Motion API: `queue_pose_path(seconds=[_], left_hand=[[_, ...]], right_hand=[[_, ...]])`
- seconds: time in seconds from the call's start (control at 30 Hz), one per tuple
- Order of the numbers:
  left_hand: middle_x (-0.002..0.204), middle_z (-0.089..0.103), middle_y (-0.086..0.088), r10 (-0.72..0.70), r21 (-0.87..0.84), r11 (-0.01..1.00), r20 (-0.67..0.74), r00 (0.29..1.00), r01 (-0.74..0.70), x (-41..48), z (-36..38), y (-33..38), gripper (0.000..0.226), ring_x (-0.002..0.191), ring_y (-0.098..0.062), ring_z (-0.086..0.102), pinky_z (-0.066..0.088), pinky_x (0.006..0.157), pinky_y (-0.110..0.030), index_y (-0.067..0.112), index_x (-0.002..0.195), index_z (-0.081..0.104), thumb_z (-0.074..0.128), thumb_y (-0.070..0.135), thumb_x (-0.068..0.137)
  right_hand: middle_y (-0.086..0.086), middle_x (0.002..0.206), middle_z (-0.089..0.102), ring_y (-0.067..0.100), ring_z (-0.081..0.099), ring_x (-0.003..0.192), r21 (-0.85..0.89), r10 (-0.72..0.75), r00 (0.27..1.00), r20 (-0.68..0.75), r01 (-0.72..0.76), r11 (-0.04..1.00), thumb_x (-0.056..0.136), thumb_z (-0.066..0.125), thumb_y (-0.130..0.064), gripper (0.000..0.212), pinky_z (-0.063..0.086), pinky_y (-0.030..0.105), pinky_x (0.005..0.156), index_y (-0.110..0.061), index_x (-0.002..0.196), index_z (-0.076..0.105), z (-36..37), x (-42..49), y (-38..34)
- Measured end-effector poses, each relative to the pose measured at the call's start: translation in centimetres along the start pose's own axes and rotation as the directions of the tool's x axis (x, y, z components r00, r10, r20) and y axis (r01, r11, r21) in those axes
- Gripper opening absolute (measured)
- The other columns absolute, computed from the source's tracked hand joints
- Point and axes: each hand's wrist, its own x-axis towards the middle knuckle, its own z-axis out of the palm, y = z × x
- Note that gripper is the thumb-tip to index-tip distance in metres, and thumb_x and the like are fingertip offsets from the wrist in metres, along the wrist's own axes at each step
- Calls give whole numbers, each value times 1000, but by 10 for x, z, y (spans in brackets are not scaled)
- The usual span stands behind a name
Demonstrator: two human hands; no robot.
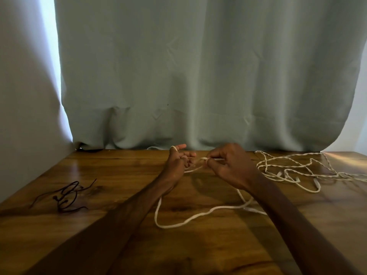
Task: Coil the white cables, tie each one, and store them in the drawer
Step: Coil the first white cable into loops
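My left hand (177, 163) is the former for this coil. One turn of the white cable (198, 215) is hooked over a finger near the knuckle. The two upper fingers (181, 146) point out nearly straight, and the lower ones are curled in where the strand passes. My right hand (230, 167) is just beside it, thumb and fingers closed in a pinch on the same cable. Both hands are above the desk (139, 245) near the middle of its far edge.

The rest of the cable trails back under my right wrist and lies in a loose loop toward the near edge. I judge the coil has barely begun.

To do this well, I should:
- keep the left hand steady and let the right feed the cable, sliding along it rather than dragging it
- lay each turn beside the last at the same size
- let the strand roll between my fingers so it does not twist up
- keep light tension, so the first turn stays on the finger

The slack runs close to the second white cable (288, 167), which lies tangled toward the far right corner. Pulling too fast could snag it, I think. The dark cord (67, 193) by the left edge is well apart. I can't see any drawer.
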Motion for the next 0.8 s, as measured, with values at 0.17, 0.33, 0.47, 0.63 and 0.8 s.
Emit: queue_pose_path(seconds=[0.17, 0.33, 0.47, 0.63, 0.8], left_hand=[[98, 68, -14, 30, 92, 995, 24, 999, -32, -2, 5, -1, 33, 78, -15, 65, 53, 61, -22, 16, 128, 48, 39, -4, 103], [81, 61, -2, 88, 245, 961, 173, 981, -130, -21, 8, 8, 38, 71, -11, 56, 45, 68, -26, 14, 110, 60, 33, 41, 111], [59, 45, 4, 48, 227, 967, 298, 953, -119, -28, 16, 18, 54, 50, -10, 37, 29, 53, -30, 14, 88, 61, 29, 51, 110], [57, 44, 1, -37, 157, 987, 369, 929, -23, -28, 17, 21, 48, 53, -12, 46, 40, 59, -29, 12, 94, 66, 28, 35, 113], [82, 72, -2, -70, 80, 996, 418, 906, 40, -26, 6, 25, 32, 74, -15, 70, 57, 69, -24, 5, 126, 62, 35, 14, 112]], right_hand=[[-5, 64, 68, 12, 58, 57, -65, -93, 995, -19, 92, 994, 84, 51, -38, 31, 48, 35, 57, -20, 80, 76, 4, -1, 1], [-6, 72, 68, 9, 57, 59, -106, -145, 975, -169, 128, 986, 100, 50, -31, 26, 44, 30, 55, -21, 99, 75, 10, 2, 22], [-5, 85, 71, 5, 54, 64, -204, -195, 939, -282, 140, 969, 103, 49, -28, 24, 41, 27, 57, -18, 105, 70, 13, 4, 37], [-3, 83, 69, 8, 54, 64, -217, -220, 918, -330, 153, 964, 104, 49, -25, 23, 37, 22, 57, -15, 107, 69, 13, 5, 39], [-6, 87, 69, 5, 56, 67, -165, -181, 937, -298, 136, 977, 104, 47, -29, 26, 43, 23, 60, -18, 108, 70, 13, 6, 42]])
